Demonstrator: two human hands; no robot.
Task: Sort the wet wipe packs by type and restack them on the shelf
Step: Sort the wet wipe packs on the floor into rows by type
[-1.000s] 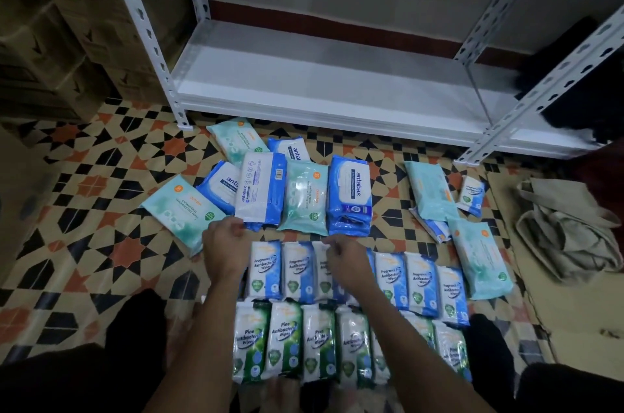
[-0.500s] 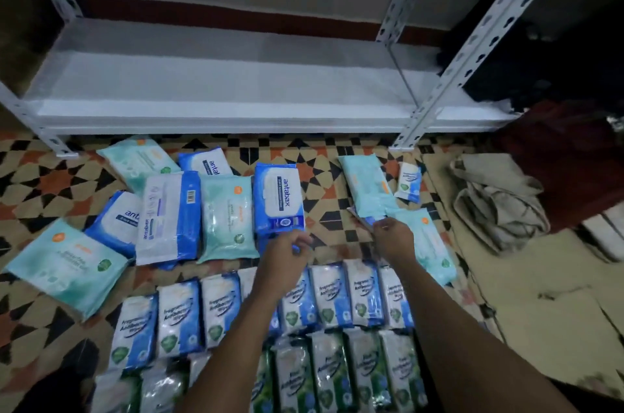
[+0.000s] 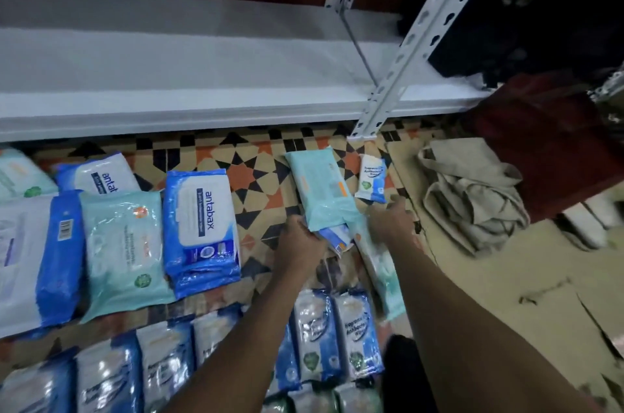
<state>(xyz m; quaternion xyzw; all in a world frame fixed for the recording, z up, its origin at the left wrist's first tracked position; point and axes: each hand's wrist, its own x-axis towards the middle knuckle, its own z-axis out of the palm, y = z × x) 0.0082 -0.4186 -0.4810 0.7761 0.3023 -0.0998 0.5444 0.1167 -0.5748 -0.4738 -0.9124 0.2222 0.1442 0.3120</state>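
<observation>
Wet wipe packs lie sorted on the patterned floor in front of a low white shelf [image 3: 202, 101]. My left hand [image 3: 300, 240] grips the near end of a teal pack [image 3: 317, 189], and a small blue pack [image 3: 337, 237] peeks out beneath it. My right hand [image 3: 391, 220] rests at that pack's right edge, fingers stretched toward a small white-and-blue pack [image 3: 371, 179], above another teal pack [image 3: 374, 260]. To the left are a stack of blue antabax packs [image 3: 202, 223] and a teal pack [image 3: 125, 243]. A row of blue-and-white antibacterial packs [image 3: 337, 335] lies nearest me.
A perforated white shelf post [image 3: 405, 51] stands just beyond the packs. A crumpled beige cloth [image 3: 472, 196] lies on the floor at the right, with a dark red object [image 3: 547, 142] and a black bag [image 3: 506, 34] behind it. Bare tiles [image 3: 250, 176] show between the pack groups.
My view has swung right and closer. Both hands have moved from the antibacterial row up to the teal packs at the right, and my left hand has taken hold of one.
</observation>
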